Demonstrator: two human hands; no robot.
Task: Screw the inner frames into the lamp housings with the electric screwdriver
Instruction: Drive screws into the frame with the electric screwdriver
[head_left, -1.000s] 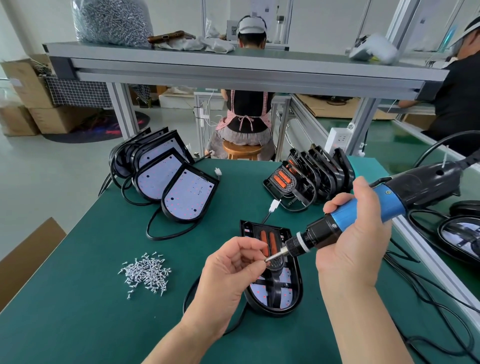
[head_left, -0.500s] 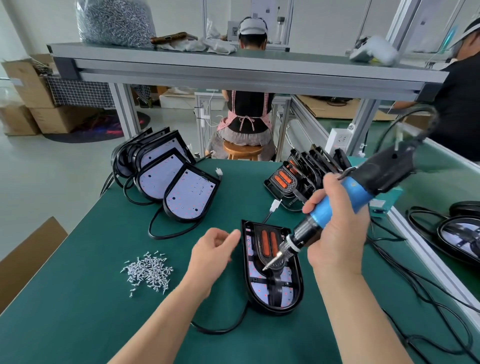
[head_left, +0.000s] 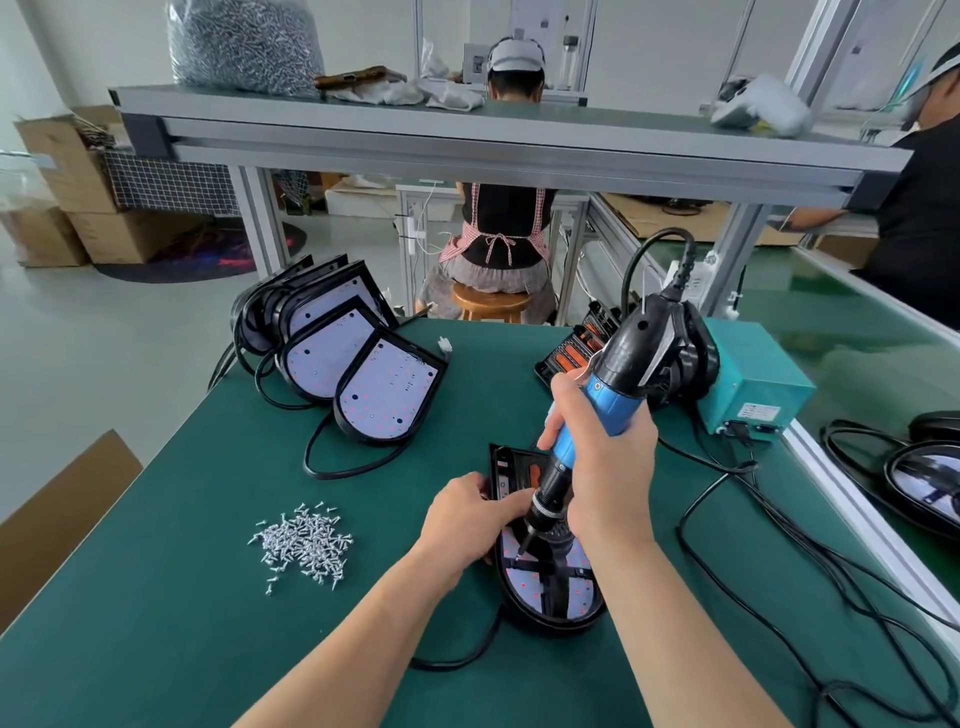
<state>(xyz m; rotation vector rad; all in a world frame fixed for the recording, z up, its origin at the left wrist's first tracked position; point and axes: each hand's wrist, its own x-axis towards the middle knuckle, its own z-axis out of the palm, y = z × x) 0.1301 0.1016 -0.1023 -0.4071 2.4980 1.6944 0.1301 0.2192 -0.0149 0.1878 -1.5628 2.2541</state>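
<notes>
We see the right hand (head_left: 608, 467) closed around the electric screwdriver (head_left: 605, 402), which stands almost upright with its bit on the inner frame (head_left: 551, 590) of the lamp housing (head_left: 545, 621). This housing lies flat on the green table (head_left: 182, 597), and the left hand (head_left: 467, 525) grips its left edge. A pile of screws (head_left: 304, 543) lies nearby on the left.

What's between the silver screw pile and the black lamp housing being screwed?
Head view: bare green mat, then the left hand gripping the black lamp housing.

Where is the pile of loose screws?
In the head view, the screw pile lies on the green table, left of the left hand and nearer the person than the leaning lamp housings.
</notes>
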